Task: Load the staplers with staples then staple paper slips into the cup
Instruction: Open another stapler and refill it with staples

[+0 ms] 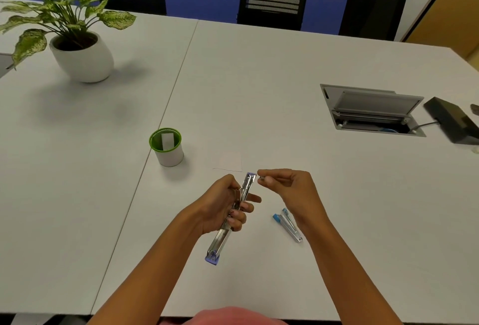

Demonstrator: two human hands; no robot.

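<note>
Now left hand [222, 203] grips purple stapler [219, 243], right hand [288, 185] pinches staples [261, 177] alongside.

The purple-tipped metal stapler [220, 240] is swung open into one long line in the left hand [223, 203], its far end just beside the staples [261, 177] pinched in the right hand [285, 185]. The blue stapler [288, 224] lies on the table [259, 78] just right of it. A white paper slip [229, 162] lies flat beyond, and the green-rimmed white cup [169, 156] stands upright with another slip [167, 142] inside.
</note>
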